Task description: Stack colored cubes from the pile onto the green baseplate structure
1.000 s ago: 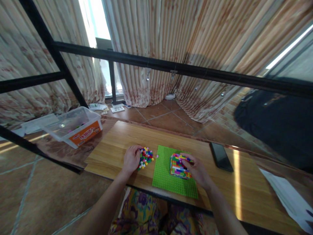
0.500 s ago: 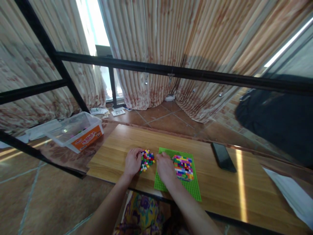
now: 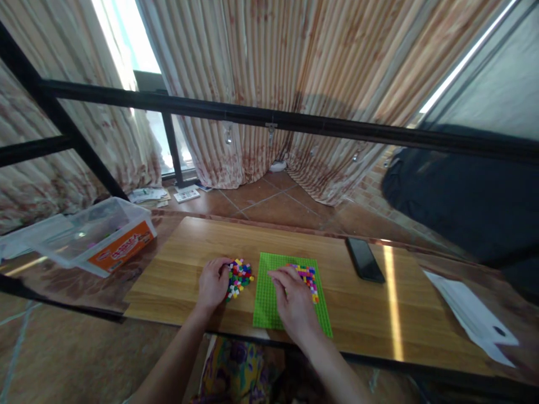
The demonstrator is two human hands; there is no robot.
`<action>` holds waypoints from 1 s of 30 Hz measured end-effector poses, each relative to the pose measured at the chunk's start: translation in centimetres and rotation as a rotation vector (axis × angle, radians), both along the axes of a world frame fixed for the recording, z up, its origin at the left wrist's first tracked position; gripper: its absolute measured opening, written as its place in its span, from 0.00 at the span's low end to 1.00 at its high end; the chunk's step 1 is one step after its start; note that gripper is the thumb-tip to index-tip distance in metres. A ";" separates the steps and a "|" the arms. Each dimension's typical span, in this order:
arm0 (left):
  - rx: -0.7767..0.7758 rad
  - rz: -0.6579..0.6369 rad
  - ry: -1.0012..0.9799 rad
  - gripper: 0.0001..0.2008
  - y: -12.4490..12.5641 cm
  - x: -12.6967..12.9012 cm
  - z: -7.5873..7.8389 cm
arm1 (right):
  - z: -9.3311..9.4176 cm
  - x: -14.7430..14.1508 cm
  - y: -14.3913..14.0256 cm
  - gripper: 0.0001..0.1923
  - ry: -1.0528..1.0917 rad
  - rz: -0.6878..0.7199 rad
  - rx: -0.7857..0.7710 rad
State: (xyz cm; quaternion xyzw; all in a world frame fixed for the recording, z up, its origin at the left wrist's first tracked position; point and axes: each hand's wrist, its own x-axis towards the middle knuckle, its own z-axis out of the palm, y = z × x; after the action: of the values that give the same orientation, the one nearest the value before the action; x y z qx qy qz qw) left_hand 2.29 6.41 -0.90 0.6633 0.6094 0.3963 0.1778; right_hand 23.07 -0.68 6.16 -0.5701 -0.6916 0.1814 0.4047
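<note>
Both hands are working low on the wooden table [image 3: 202, 247]: left hand [image 3: 213, 283] cupping the loose heap of multicoloured small plastic bricks [image 3: 238, 276], fingers curled, right hand [image 3: 295, 297] lying relaxed, fingers unclenched, over the multicoloured brick block [image 3: 306, 275] on the flat green studded baseplate [image 3: 269, 292], best pressing squarely.

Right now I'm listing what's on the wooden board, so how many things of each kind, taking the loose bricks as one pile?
Green baseplate: 1
Brick build: 1
Loose brick pile: 1
Phone: 1
Total: 4
</note>
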 end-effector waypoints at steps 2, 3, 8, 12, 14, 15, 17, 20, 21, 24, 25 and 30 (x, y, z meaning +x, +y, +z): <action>-0.005 0.005 0.005 0.12 0.0 0.0 0.0 | -0.3 2.5 -0.7 0.15 0.075 -0.075 -0.007; -0.007 0.006 0.009 0.12 0.0 0.0 0.0 | -0.6 3.8 -0.9 0.14 0.108 -0.121 -0.021; -0.003 -0.001 0.012 0.12 0.1 0.0 0.2 | -2.4 8.8 -1.1 0.13 0.125 -0.345 -0.114; 0.005 0.010 0.010 0.12 0.1 0.0 0.2 | -3.1 9.8 -0.4 0.13 0.147 -0.411 -0.167; 0.009 0.016 0.010 0.12 0.1 0.0 0.1 | -3.2 9.8 0.1 0.13 0.167 -0.404 -0.172; 0.009 0.017 0.010 0.12 0.1 0.0 0.1 | -3.1 9.7 0.3 0.13 0.176 -0.401 -0.177; 0.007 0.015 0.011 0.12 0.2 0.0 0.0 | -3.0 9.6 0.7 0.13 0.182 -0.400 -0.191; 0.002 0.011 0.013 0.12 0.2 0.0 0.0 | -2.9 9.6 1.1 0.14 0.156 -0.406 -0.204; -0.001 0.010 0.014 0.13 0.2 0.0 0.0 | -2.9 9.7 1.2 0.14 0.147 -0.407 -0.207; -0.004 0.006 0.017 0.13 0.2 0.0 0.0 | -2.9 9.8 1.3 0.15 0.143 -0.406 -0.208; -0.002 0.005 0.015 0.12 0.2 0.0 0.0 | -2.9 9.9 1.4 0.15 0.146 -0.405 -0.206; 0.003 0.011 0.007 0.12 0.1 0.1 0.2 | -2.8 10.0 1.6 0.16 0.135 -0.419 -0.205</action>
State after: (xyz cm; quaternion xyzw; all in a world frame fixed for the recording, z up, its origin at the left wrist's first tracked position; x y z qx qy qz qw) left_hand 2.36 6.49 -0.75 0.6615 0.6133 0.3957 0.1723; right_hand 33.04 0.93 3.38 -0.7256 -0.5078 0.2002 0.4189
